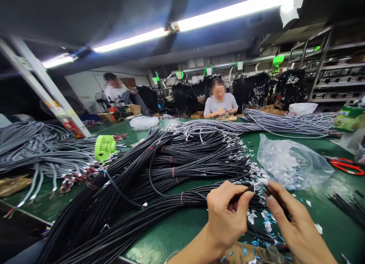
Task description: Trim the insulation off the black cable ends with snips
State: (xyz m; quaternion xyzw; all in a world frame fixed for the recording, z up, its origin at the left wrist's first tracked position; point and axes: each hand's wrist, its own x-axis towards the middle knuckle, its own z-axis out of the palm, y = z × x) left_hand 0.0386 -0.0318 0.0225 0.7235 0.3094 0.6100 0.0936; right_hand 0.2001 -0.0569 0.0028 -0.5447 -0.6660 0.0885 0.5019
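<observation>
My left hand (228, 214) pinches a black cable near its stripped end, thumb against the curled fingers. Just to the right, my right hand (291, 218) has its thumb and forefinger closed at the whitish tip of that cable. Something dark shows between the right fingers, too hidden to name. Behind and left of both hands lie thick bundles of black cables (159, 207), tied with red bands, their pale ends pointing right. Scraps of foil (267, 225) and small blue bits (243, 249) lie scattered beneath the hands.
A clear plastic bag (293, 161) with scraps lies beyond my right hand, red-handled scissors (346, 165) to its right. Grey cables (285, 123) cross the back of the green table (171, 241). A green fan (105, 147) stands left. A person (221, 104) works opposite.
</observation>
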